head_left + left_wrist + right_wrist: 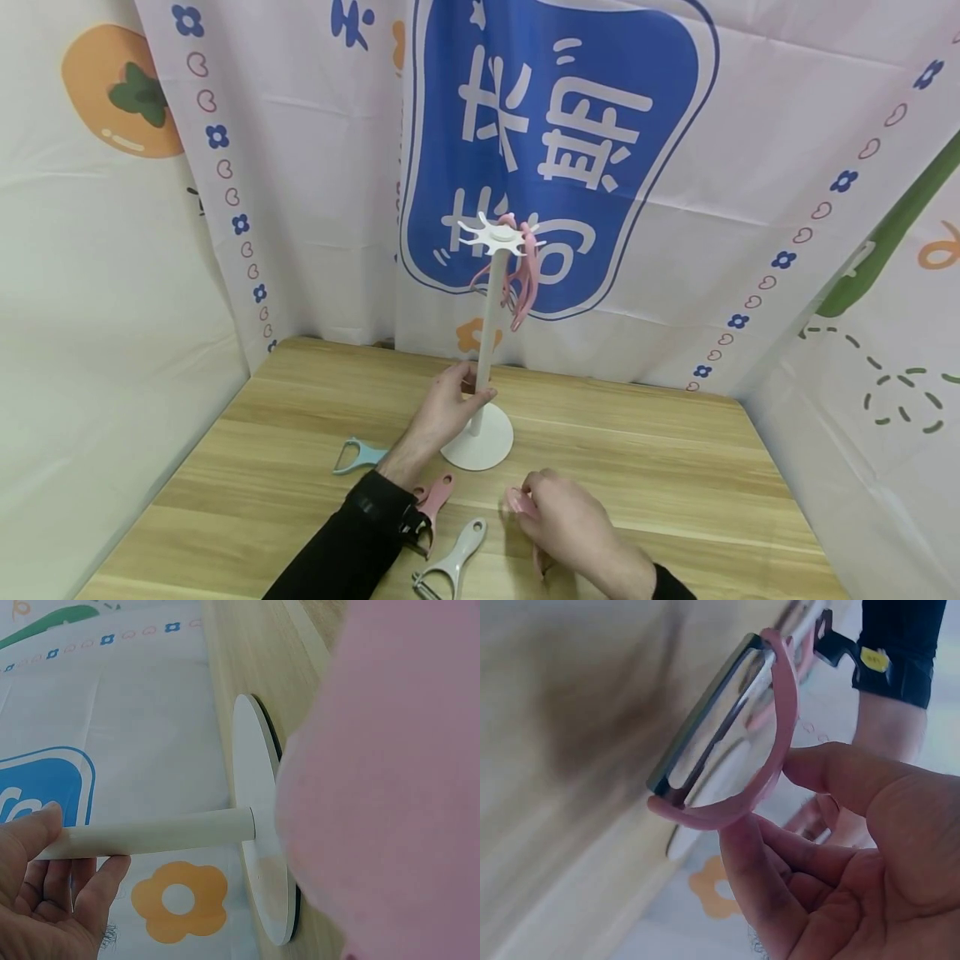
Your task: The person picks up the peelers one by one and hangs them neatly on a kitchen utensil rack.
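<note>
From the head view: grasping the lower part of the upright pole [491, 333] of a white stand [501, 237] in the left hand [446, 404], by thumb and fingers. Holding a pink peeler [519, 502] in the curled fingers of the right hand [566, 517], above the table [652, 467], nearer the camera than the round base [483, 454] and to its right. Can see pink peelers [529, 279] hung from the top of the stand. Can see also, lying on the table, a light blue peeler [367, 454], at least one further pink peeler [437, 498] partly hidden by the left wrist, and a pale grey peeler [469, 540].

From the left wrist view: gripping the pole between thumb and fingers, apart from the base. Blocked at the right by a blurred pink shape [390, 780], too close to identify.

From the right wrist view: pinching the held peeler between thumb and fingers at its curved frame, with the metal blade [705, 716] tilted. Can make out the left hand and a black cuff [896, 656] beyond.
</note>
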Available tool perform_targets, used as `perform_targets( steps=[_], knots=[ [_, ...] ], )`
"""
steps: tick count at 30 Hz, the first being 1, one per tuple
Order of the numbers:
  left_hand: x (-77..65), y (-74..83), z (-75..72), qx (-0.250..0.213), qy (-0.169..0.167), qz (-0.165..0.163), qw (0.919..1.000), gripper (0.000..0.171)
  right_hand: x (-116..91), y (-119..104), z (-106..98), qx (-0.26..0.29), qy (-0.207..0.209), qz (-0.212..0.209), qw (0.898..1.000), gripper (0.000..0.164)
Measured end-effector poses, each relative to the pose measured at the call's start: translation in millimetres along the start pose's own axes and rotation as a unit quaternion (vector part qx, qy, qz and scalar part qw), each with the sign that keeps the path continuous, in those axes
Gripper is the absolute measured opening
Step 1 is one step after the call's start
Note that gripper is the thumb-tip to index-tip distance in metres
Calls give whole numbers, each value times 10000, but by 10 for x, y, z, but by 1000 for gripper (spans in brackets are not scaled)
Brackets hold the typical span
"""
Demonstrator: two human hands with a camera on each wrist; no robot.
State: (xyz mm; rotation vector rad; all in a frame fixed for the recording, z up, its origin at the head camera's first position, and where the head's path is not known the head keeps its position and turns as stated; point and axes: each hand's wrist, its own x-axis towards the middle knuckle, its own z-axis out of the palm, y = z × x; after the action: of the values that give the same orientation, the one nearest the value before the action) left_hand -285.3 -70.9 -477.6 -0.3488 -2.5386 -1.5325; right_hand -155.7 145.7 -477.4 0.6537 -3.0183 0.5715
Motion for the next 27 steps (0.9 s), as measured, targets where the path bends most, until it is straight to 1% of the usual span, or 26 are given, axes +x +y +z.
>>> perform_targets(
  steps=[3,5,7,10,13,16,19,24,27],
  knots=[
    [-1,2,2,-34,-6,8,10000,21,19,4,-83,114,-39,55,9999,25],
    [-1,2,5,-39,-6,9,10000,21,34,6,-136,249,-38,61,9997,25],
    [-1,1,8,-39,-7,14,10000,21,53,7,-188,345,22,56,9994,23],
    [0,-1,11,-28,-5,8,10000,22,80,7,-263,420,165,14,9990,12],
    [1,-6,11,-32,-2,33,10000,22,101,1,-340,391,306,-33,9988,10],
    [2,-10,12,-31,0,58,10000,22,115,-11,-419,329,422,-57,9986,12],
    [6,-10,12,-38,-10,59,10000,22,135,-30,-500,260,580,-17,9980,19],
    [12,-12,13,-110,-21,34,9999,21,173,-67,-620,327,926,82,9951,21],
    [14,-10,14,-134,-28,12,9999,21,184,-87,-689,377,1113,166,9929,26]
  ],
)
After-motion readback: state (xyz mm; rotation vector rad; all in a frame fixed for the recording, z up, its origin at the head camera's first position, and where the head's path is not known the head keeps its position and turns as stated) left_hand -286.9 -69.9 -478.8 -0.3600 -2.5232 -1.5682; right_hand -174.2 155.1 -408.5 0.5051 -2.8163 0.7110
